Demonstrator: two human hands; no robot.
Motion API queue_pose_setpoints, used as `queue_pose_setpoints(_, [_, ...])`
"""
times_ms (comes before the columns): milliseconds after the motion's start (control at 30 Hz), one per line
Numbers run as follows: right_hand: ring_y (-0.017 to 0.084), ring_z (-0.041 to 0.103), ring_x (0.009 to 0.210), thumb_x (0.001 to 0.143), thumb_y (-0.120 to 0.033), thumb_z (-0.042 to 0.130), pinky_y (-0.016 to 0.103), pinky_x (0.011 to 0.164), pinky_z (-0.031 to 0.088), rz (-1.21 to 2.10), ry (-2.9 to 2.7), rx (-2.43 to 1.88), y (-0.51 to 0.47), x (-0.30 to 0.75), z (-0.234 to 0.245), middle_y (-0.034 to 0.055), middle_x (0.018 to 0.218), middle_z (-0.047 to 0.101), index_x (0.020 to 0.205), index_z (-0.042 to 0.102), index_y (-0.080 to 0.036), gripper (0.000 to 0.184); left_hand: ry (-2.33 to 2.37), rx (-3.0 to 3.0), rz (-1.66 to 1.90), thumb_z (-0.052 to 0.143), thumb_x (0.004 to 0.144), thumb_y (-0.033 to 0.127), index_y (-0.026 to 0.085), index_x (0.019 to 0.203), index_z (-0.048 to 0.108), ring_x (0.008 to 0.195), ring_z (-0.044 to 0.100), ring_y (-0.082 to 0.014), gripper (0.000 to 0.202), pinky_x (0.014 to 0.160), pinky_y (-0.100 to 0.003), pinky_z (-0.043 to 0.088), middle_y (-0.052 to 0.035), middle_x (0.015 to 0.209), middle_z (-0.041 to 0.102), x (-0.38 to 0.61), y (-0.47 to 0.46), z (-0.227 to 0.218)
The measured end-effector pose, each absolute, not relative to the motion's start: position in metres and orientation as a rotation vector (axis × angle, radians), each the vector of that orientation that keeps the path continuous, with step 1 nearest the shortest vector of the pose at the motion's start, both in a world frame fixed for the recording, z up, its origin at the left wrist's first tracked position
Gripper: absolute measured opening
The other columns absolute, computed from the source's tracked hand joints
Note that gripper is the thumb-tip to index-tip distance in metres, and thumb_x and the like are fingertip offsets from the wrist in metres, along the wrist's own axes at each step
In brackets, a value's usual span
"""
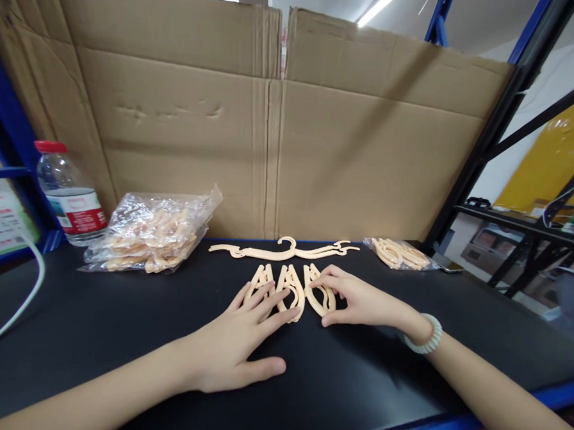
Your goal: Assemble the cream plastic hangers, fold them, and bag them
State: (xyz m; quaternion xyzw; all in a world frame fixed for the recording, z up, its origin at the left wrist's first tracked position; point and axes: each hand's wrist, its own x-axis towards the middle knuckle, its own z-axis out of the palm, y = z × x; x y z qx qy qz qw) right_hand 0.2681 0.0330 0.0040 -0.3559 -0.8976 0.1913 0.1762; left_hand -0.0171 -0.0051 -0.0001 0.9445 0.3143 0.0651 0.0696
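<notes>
Your left hand [239, 341] spreads its fingers over the left folded hanger [266, 273] and middle folded hanger [300, 298]; your right hand [359, 300] pinches the right folded hanger [316, 303]. All three lie on the black tabletop [345, 385] before an unfolded hanger [293, 252].

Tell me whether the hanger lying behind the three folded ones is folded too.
No, the rear hanger lies unfolded, stretched wide from side to side.

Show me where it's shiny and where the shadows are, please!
In the head view, the lamp glows overhead; in the head view, glare glints on the big bag; in the head view, a slanting shadow crosses the cardboard, and a soft one darkens the table near the right hand.
</notes>
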Motion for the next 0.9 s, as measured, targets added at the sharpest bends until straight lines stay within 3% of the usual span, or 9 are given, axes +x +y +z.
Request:
queue_pose_setpoints(167, [0.021, 0.052, 0.104, 0.083, -0.041, 0.072, 0.035, 0.095, 0.045, 0.511, -2.5, -0.922, 0.036, 0.262, -0.002, 0.0055, 0.115, 0.051, 0.128, 0.055, -0.025, 0.05, 1.004, 2.843, 0.219, 0.046, 0.09, 0.058, 0.039, 0.148, 0.025, 0.144, 0.014, -0.0397, 0.064, 0.109, -0.07, 0.015, -0.0056, 0.158, 0.021, -0.022, 0.002, -0.001])
queue_pose_setpoints(333, [0.022, 0.054, 0.103, 0.082, -0.045, 0.072, 0.036, 0.094, 0.047, 0.441, -2.48, -0.884, 0.037, 0.26, -0.006, 0.0066, 0.116, 0.051, 0.128, 0.055, -0.025, 0.053, 1.009, 2.888, 0.238, 0.046, 0.09, 0.058, 0.036, 0.147, 0.03, 0.144, 0.017, -0.038, 0.062, 0.11, -0.068, 0.015, -0.0062, 0.157, 0.025, -0.022, 0.008, -0.005])
queue_pose_setpoints(467, [0.024, 0.056, 0.099, 0.089, -0.042, 0.063, 0.041, 0.092, 0.048, 0.193, -2.283, -0.989, 0.055, 0.274, -0.008, 0.0083, 0.107, 0.057, 0.119, 0.059, -0.021, 0.037, 1.168, 2.916, 0.603, 0.043, 0.094, 0.049, 0.03, 0.137, 0.047, 0.14, 0.031, -0.0338, 0.048, 0.112, -0.064, 0.015, -0.0072, 0.147, 0.045, -0.03, 0.027, -0.005])
queue_pose_setpoints(600, [0.026, 0.059, 0.101, 0.091, -0.031, 0.055, 0.045, 0.093, 0.048, -0.022, -2.153, -1.172, 0.091, 0.306, -0.019, 0.0107, 0.107, 0.062, 0.112, 0.06, -0.018, 0.026, 1.373, 2.717, 0.949, 0.038, 0.094, 0.045, 0.022, 0.114, 0.06, 0.122, 0.052, -0.0281, 0.038, 0.106, -0.049, 0.037, -0.0084, 0.125, 0.062, -0.048, 0.057, -0.01])
queue_pose_setpoints(733, [0.029, 0.056, 0.116, 0.089, -0.024, 0.05, 0.051, 0.103, 0.042, -0.04, -2.181, -1.247, 0.117, 0.327, -0.037, 0.014, 0.122, 0.061, 0.121, 0.057, -0.016, 0.034, 1.498, 2.518, 1.037, 0.037, 0.092, 0.045, 0.02, 0.1, 0.062, 0.104, 0.062, -0.0269, 0.037, 0.094, -0.044, 0.047, -0.009, 0.109, 0.068, -0.059, 0.069, -0.017])
queue_pose_setpoints(900, [0.036, 0.034, 0.136, 0.093, -0.037, 0.045, 0.058, 0.107, 0.033, -0.018, -2.278, -1.307, 0.126, 0.326, -0.054, 0.0192, 0.143, 0.044, 0.14, 0.041, -0.012, 0.053, 1.477, 2.632, 0.973, 0.037, 0.092, 0.036, 0.019, 0.097, 0.063, 0.099, 0.062, -0.0267, 0.031, 0.091, -0.043, 0.047, -0.0095, 0.101, 0.069, -0.053, 0.062, -0.014])
